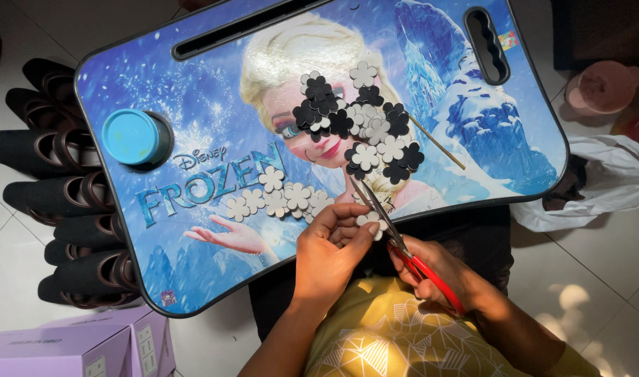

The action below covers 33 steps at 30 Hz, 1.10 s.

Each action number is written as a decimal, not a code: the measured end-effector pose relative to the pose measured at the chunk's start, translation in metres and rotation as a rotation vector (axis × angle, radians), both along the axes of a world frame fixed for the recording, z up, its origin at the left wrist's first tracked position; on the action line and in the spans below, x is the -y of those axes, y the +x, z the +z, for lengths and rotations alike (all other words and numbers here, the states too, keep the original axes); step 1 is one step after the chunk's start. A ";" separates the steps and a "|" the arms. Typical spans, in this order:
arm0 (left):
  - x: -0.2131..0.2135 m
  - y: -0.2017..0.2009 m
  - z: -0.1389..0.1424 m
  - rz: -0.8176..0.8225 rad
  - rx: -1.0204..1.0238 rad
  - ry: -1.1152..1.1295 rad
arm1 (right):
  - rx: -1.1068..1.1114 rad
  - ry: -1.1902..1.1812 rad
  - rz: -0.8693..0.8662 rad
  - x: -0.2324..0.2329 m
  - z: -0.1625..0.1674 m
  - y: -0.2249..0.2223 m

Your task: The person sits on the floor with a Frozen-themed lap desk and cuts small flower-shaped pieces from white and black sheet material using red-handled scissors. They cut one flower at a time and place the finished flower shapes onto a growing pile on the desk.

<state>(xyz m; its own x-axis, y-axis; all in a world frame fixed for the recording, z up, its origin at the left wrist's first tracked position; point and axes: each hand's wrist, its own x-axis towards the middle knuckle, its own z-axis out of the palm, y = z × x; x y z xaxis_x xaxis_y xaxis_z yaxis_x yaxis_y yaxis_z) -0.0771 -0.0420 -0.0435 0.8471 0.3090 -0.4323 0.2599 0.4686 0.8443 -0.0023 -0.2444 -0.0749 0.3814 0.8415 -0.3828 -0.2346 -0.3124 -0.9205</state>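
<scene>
My left hand (331,248) pinches a small white flower cut-out (372,222) at the near edge of a blue printed lap tray (194,105). My right hand (438,269) grips red-handled scissors (396,234), whose blades point up-left beside the cut-out. A pile of black and white flower cut-outs (358,119) lies in the middle of the tray. A row of white flower cut-outs (277,199) sits closer to me on the left. A thin wooden stick (437,143) lies to the right of the pile.
A round blue tub lid (131,136) sits in the tray's left cup recess. Black rolled items (61,188) lie stacked on the floor at left. Purple boxes (68,345) stand at bottom left. A white plastic bag (606,178) and a pink object (602,87) are at right.
</scene>
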 end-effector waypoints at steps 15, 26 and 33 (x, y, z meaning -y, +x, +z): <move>-0.004 -0.001 0.009 0.005 0.065 0.029 | 0.065 -0.049 -0.018 -0.003 0.019 0.001; -0.002 0.003 0.011 0.073 0.012 -0.009 | 0.063 0.012 0.014 0.000 0.022 0.001; 0.004 0.002 0.012 0.102 0.017 -0.019 | -0.016 0.057 0.027 -0.001 0.016 -0.005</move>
<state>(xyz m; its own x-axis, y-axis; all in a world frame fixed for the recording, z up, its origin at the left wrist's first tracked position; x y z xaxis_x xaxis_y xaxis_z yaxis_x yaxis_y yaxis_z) -0.0756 -0.0456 -0.0311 0.8189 0.3862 -0.4245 0.1953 0.5079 0.8390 -0.0069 -0.2435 -0.0590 0.3529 0.8719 -0.3395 -0.2417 -0.2656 -0.9333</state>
